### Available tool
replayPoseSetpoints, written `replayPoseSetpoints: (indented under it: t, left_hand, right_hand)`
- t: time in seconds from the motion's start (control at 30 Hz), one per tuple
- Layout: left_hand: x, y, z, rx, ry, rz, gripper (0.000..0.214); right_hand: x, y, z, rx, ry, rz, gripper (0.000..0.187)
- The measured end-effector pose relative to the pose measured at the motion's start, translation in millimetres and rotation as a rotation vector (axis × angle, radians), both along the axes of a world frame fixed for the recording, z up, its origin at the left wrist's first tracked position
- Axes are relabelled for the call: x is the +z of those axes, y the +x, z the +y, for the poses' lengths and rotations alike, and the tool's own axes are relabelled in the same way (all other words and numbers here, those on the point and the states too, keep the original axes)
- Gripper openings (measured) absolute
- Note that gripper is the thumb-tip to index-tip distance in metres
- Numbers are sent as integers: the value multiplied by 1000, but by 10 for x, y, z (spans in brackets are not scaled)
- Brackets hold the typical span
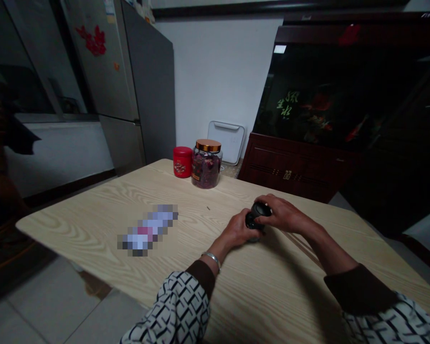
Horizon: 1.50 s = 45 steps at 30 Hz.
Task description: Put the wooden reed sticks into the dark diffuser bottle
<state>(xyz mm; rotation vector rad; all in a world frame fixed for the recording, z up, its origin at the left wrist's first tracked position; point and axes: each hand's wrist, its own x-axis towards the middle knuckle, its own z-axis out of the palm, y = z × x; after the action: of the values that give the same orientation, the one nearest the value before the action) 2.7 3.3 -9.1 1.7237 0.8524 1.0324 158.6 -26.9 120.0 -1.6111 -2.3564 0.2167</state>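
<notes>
Grey fridge [129, 86] far left, dark fish tank [344, 95] far right. Light wood bench [272, 286] fills the middle. Pixelated flat item [147, 230] lies left on the bench. Glass jar [207, 165] with copper lid at the far edge, red tin [182, 162] just left of it. Right of centre, left hand [241, 231] and right hand [283, 213] both closed around a small dark object [257, 213], low over the bench; can't tell if it touches. Silver bracelet [212, 258] on left wrist.
</notes>
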Motion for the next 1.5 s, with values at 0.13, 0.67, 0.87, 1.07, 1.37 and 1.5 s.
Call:
replayPoseSetpoints:
  t: [0.13,0.67,0.87,1.07,1.37,1.5]
  left_hand:
    - [10,-3,0,11,21,3,69]
    - [18,-14,-5,17,50,29,69]
    - [-2,-14,8,8,58,27,68]
    - [0,-10,7,1,57,8,68]
    - [36,-18,-7,3,40,44,68]
    - [42,-15,-8,-1,50,73,68]
  right_hand:
    - [114,183,-73,92,-56,523,51]
    - [-1299,113,-1018,-121,-23,753,42]
    - [-1212,60,-1057,-131,9,540,43]
    - [-1038,617,-819,-350,165,312,17]
    - [-1116,1120,-490,-561,123,-244,31]
    - [-1160,1093,-472,-594,87,-265,26]
